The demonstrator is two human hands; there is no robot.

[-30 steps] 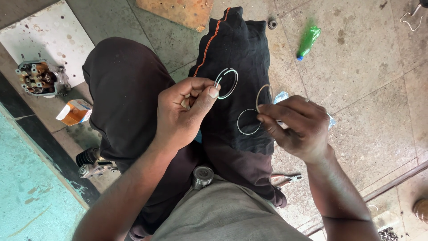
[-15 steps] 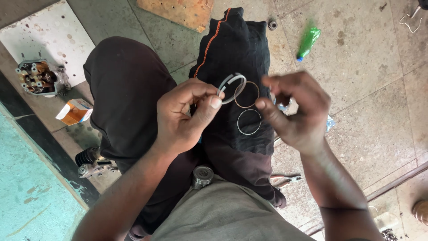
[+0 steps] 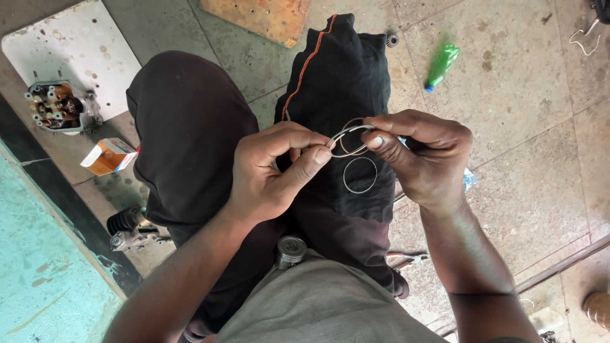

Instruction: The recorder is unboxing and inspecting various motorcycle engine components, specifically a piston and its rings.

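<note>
My left hand (image 3: 273,171) and my right hand (image 3: 422,155) meet over my lap, both pinching thin metal piston rings (image 3: 351,136) between thumb and fingers. A copper-coloured ring shows behind the silver one. Another thin ring (image 3: 360,175) lies loose on the black cloth (image 3: 343,82) draped over my right leg, just below the hands. A grey piston (image 3: 290,251) rests between my thighs, near my shirt.
On the concrete floor lie a cylinder head (image 3: 60,107) on a white board (image 3: 76,44), a small orange carton (image 3: 109,156), a metal part (image 3: 130,230) by my left leg, a green bottle (image 3: 441,65), an orange board (image 3: 260,16) and pliers (image 3: 406,258).
My right hand has come up and left to meet my left hand. The rings held apart a second ago are now held together between both hands.
</note>
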